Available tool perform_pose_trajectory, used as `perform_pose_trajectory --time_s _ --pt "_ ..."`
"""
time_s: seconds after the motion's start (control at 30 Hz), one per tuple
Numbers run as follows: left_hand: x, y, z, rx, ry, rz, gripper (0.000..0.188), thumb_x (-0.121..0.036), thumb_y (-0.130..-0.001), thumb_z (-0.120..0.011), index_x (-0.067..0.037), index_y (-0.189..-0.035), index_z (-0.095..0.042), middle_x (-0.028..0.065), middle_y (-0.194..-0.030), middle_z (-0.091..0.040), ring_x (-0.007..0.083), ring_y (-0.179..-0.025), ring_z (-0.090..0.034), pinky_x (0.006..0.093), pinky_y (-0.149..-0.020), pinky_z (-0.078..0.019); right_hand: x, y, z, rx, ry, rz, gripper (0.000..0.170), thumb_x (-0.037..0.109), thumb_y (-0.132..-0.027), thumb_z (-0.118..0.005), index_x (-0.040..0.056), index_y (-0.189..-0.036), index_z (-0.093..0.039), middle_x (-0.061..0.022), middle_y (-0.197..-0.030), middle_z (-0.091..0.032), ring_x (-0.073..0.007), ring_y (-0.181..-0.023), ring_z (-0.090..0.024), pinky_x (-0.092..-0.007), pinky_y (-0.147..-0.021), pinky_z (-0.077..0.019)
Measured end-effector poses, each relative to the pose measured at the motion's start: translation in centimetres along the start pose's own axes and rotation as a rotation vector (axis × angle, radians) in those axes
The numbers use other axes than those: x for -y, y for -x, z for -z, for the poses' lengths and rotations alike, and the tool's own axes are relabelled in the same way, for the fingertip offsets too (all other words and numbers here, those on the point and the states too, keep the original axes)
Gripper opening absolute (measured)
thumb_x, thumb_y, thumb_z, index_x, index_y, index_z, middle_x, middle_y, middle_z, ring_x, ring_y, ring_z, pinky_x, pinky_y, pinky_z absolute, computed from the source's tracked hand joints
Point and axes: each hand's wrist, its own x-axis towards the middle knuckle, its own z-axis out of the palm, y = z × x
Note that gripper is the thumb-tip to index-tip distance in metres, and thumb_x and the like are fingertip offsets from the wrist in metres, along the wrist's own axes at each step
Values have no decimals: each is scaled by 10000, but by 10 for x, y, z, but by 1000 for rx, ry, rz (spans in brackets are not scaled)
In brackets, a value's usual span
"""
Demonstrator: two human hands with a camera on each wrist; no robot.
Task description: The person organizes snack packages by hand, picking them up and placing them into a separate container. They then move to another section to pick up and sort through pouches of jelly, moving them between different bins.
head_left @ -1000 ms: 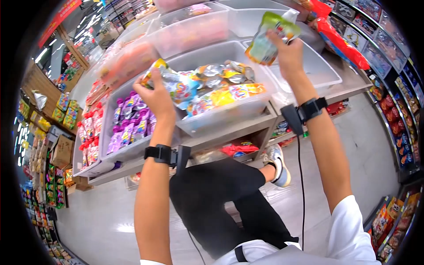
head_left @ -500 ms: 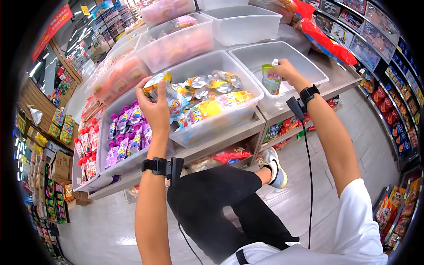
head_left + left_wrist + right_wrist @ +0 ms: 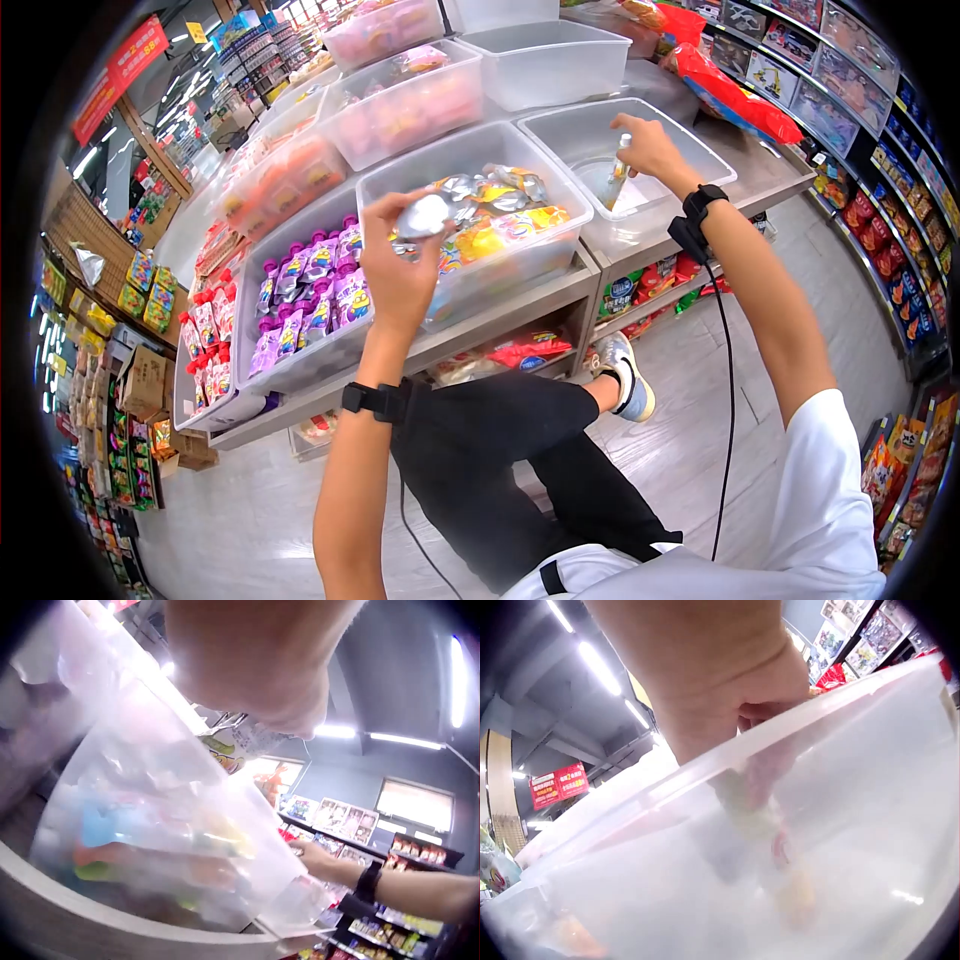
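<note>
My left hand (image 3: 398, 255) grips a shiny silver pouch (image 3: 428, 216) over the near left side of the bin of jelly pouches (image 3: 575, 222). In the left wrist view part of the printed pouch (image 3: 244, 746) shows below the hand (image 3: 255, 682). My right hand (image 3: 655, 155) reaches into the right-hand clear bin (image 3: 690, 135) and pinches a white-capped spout pouch (image 3: 614, 180) near its top. That pouch stands nearly upright, narrow side toward me. Through the cloudy bin wall in the right wrist view, the same pouch (image 3: 780, 855) appears blurred under the fingers.
To the left stands a bin of purple spout pouches (image 3: 320, 285), then red-capped pouches (image 3: 207, 340). Behind are stacked translucent bins (image 3: 545, 75). A red snack bag (image 3: 735, 95) lies at the back right. All rest on a wooden shelf (image 3: 640, 240).
The right hand has lowered its pouch into the right-hand bin, and the pouch has turned edge-on. The left hand has moved right with a pouch, whose silver side now shows.
</note>
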Motion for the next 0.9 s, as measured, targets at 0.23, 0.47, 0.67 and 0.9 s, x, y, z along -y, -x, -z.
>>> perform_pose_trajectory --time_s 0.23,0.47,0.67,0.9 --pt "1 18 4 217 -226 -214 511 58 -681 -703 -80 -1165 -618 48 -1109 -693 267 -996 -635 413 -923 -432 16 -24 15 333 -284 -276 304 196 -879 -706 -104 -907 -668 -173 -795 -729 -200 -647 -737 -294 -571 -607" --pt "-6 34 15 259 -264 -310 446 70 -667 -645 -84 -1084 -676 26 -1089 -701 257 -1005 -642 402 -891 -440 10 -23 13 358 -137 -300 345 258 -887 -706 -82 -926 -659 -124 -708 -710 -204 -549 -697 -325 -475 -562" --pt "-35 69 17 236 -349 -536 350 20 -710 -706 -93 -1041 -703 17 -1083 -712 238 -993 -630 430 -849 -478 21 24 23 -288 238 105 356 303 -883 -702 -20 -1031 -683 -123 -842 -707 -152 -701 -691 -281 -587 -538" --pt "-76 80 6 182 -310 -765 176 -169 -786 -748 -217 -847 -591 -87 -1147 -655 167 -1062 -595 433 -902 -477 149 151 51 561 -1180 -221 594 453 -916 -668 -25 -1255 -573 -109 -1066 -681 -179 -876 -690 -293 -737 -562"
